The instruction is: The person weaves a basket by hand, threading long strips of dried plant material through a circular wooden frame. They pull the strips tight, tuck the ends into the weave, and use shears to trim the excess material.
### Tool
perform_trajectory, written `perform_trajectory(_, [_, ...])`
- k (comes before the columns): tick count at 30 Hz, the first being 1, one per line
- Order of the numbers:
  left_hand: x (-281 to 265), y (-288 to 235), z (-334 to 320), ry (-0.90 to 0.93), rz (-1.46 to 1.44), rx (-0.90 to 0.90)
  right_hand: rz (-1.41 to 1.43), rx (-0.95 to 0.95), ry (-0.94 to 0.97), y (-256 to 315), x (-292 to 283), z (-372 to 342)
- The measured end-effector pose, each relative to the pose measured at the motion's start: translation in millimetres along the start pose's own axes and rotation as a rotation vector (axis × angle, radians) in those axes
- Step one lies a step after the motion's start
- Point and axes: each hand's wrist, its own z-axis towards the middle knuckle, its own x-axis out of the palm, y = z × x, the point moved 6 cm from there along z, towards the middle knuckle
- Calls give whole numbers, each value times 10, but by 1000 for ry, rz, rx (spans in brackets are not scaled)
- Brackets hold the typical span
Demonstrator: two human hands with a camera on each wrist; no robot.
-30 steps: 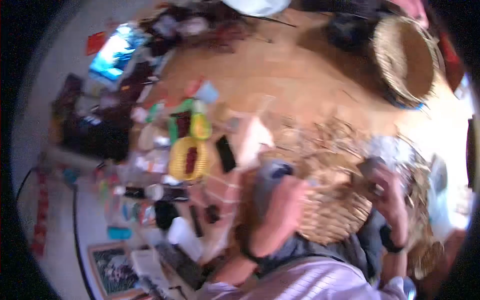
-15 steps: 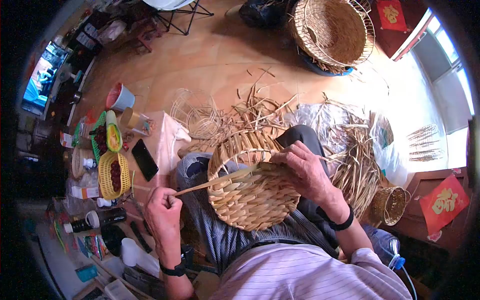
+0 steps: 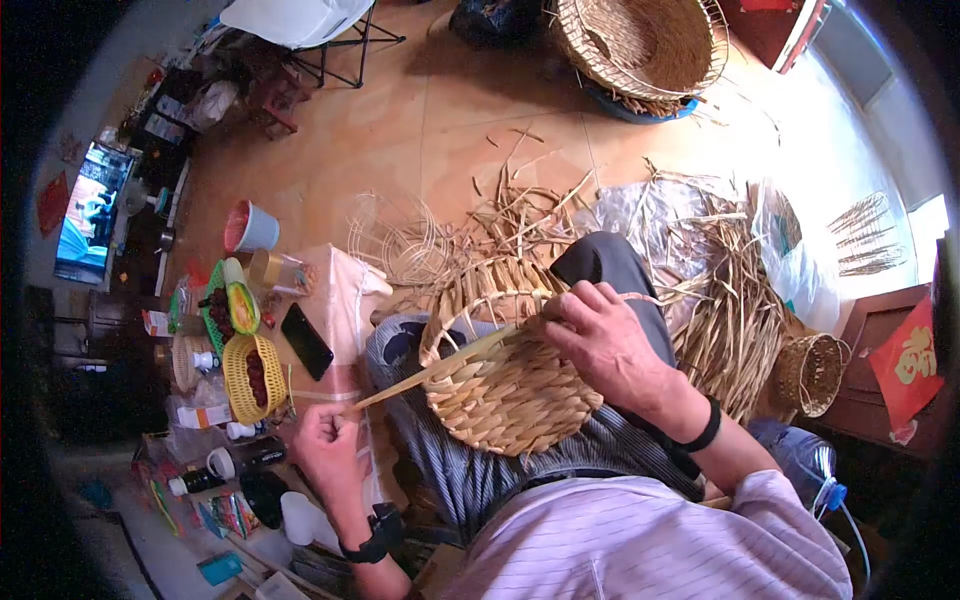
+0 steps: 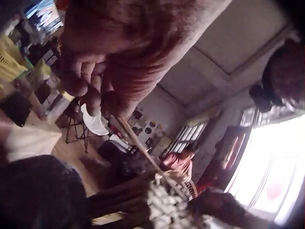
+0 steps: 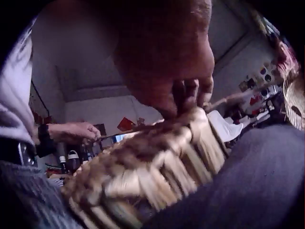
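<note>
A round basket (image 3: 510,400), woven from pale dried leaf strips, rests on the person's lap with its braided face turned up. The left hand (image 3: 330,450), out to the left beside the thigh, pinches the end of a long flat leaf strip (image 3: 430,372). That strip runs taut across the basket to the right hand (image 3: 615,350). At the basket's upper right edge, the right hand's curled fingers pinch the strip close against the weave. In the right wrist view, the fingers (image 5: 190,93) press down at the basket's (image 5: 157,167) edge.
Loose dried strips (image 3: 735,310) lie heaped on the floor to the right, near a small basket (image 3: 810,375). Left stand a yellow plastic basket (image 3: 236,380), a phone (image 3: 307,342) and bottles. A large basket (image 3: 590,50) and a chair (image 3: 295,20) are farther off.
A second ago, in a blurred view, the left hand was nearer the basket; it has since moved left, drawing the strip taut. Over the last half second mainly the head view has shifted.
</note>
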Motion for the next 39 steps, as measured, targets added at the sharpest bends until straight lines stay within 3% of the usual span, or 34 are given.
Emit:
perform_trajectory(1, [-32,4,-18,55,-179,-41,0,3,-20,20,-29,47])
perform_trajectory(3, [-155,-69,-58,52,-149,6,66,-3,-60,158,-130,214])
perform_trajectory(5, [-256,-330,-106,21,-79,88,239,-127,-100,498,-41,424])
perform_trajectory(8, [-388,-701,-201,-14,-18,193,627,-204,-130,1055,193,674])
perform_trajectory(10, [-404,-768,-214,-3,-59,203,741,-182,-206,1245,238,788])
perform_trajectory(13, [-326,-797,-191,86,-146,218,982,-95,-149,1143,147,848])
perform_trajectory(16, [40,-779,-214,271,-432,81,912,-30,-124,937,36,699])
perform_trajectory(19, [420,-1062,-185,487,-521,133,784,83,-116,557,-87,494])
perform_trajectory(22, [809,-1280,-187,406,-289,379,700,387,-45,154,-153,285])
perform_trajectory(25, [1043,-1513,-225,236,-74,709,586,427,-87,-52,-187,154])
perform_trajectory(32, [1246,-1677,-224,312,192,590,431,453,-109,-130,-208,129])
perform_trajectory(35, [1319,-1659,-201,293,151,590,411,355,-105,-52,-191,220])
perform_trajectory(39, [1349,-1686,-149,321,195,573,443,362,-91,9,-1,282])
